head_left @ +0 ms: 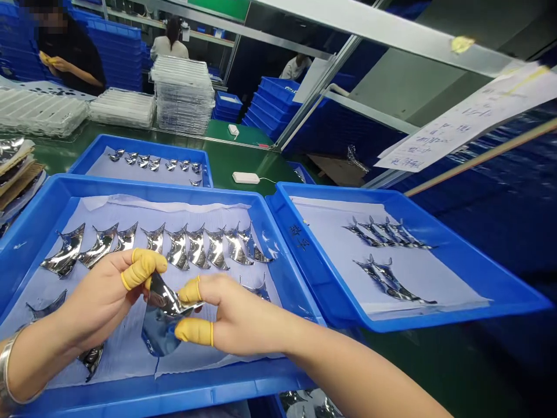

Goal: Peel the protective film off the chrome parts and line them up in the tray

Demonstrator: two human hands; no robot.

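Left hand (pixel 98 302), fingers pinched, is gripping a curved mirror-foil piece (pixel 163 313) through yellow finger cots (pixel 148 268). Right hand (pixel 235 316), also pinched, is holding the same piece from the right. Piece is hanging just above a blue plastic tray (pixel 152 188) lined with white paper (pixel 122 371), among rows of matching foil pieces (pixel 195 247). Second blue tray (pixel 435 316) is lying to the right.

Two hands (pixel 98 305) (pixel 246 316), three blue trays (pixel 139 145) (pixel 152 187) (pixel 348 194), one foil piece (pixel 163 307)
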